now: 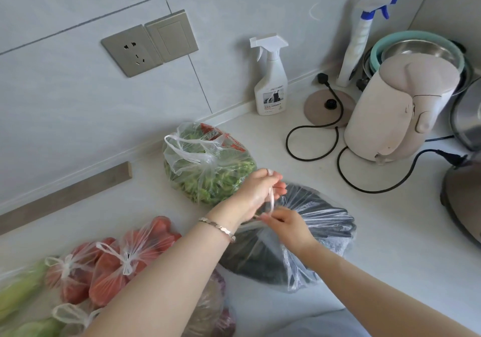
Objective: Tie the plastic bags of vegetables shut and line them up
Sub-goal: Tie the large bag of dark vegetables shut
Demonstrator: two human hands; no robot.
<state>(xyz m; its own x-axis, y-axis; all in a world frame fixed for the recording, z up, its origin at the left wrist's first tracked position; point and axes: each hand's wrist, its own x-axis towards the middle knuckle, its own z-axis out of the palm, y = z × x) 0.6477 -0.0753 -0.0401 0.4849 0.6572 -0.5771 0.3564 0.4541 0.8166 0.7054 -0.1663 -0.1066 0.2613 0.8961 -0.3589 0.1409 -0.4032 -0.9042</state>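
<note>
A clear plastic bag of dark vegetables (320, 222) lies on the white counter in the middle. My left hand (256, 192) and my right hand (289, 223) both pinch its thin handle straps above the gathered neck. Behind it stands a bag of green leafy vegetables (208, 170), its handles loose and untied. At the lower left lie two knotted bags of red vegetables (125, 261) (70, 277), with bags of pale green vegetables (18, 287) at the frame's edge. A bag of purple-brown vegetables (210, 308) shows partly under my left forearm.
A white spray bottle (270, 81) stands by the wall. A beige kettle (398, 107), its base (326, 106) and black cords (312, 141) fill the right side, with a second spray bottle (359, 37), bowls (416, 48) and metal appliances (460, 201) beyond.
</note>
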